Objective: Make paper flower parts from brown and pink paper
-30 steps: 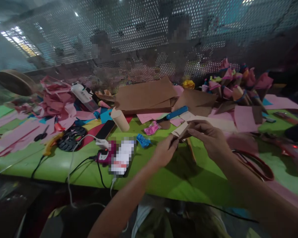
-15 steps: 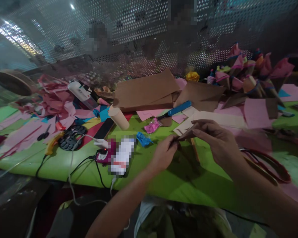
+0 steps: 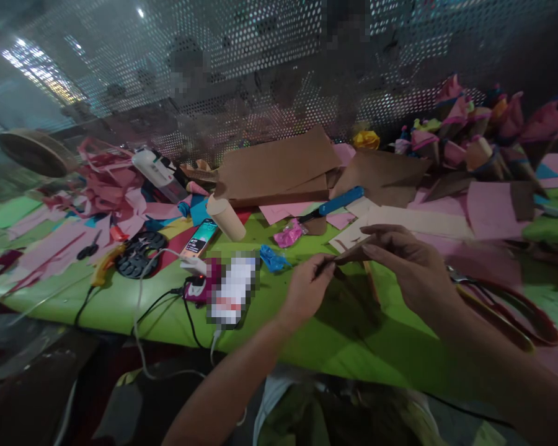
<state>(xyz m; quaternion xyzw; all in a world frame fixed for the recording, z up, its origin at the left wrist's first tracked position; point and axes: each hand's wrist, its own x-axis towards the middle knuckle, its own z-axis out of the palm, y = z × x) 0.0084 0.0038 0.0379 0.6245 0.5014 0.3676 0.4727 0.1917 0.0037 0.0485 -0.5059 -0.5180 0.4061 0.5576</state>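
Note:
Between my hands is a thin brown strip (image 3: 351,253) that looks like cardboard or paper, seen nearly edge-on. The fingers of my left hand (image 3: 309,286) pinch its near left end. My right hand (image 3: 407,263) grips the other end between thumb and fingers, and part of the piece is hidden there. Both hands hover over the green table (image 3: 335,347). Below them a narrow brown piece (image 3: 372,286) stands or leans in shadow. Just beyond lie cream paper pieces (image 3: 413,221) and a blue-handled cutter (image 3: 344,202). Large red-handled scissors (image 3: 506,310) rest beside my right forearm.
A cardboard box (image 3: 274,170) sits at the back, with paper cones (image 3: 478,139) heaped to its right. Leftward are a cardboard tube (image 3: 227,218), two phones, a power adapter (image 3: 199,288) with cables, a yellow glue gun (image 3: 106,263) and pink paper scraps (image 3: 51,248).
The screen of the phone behind the adapter has lit up. The whole view has shifted slightly, and both hands keep hold of the brown strip in nearly the same pose.

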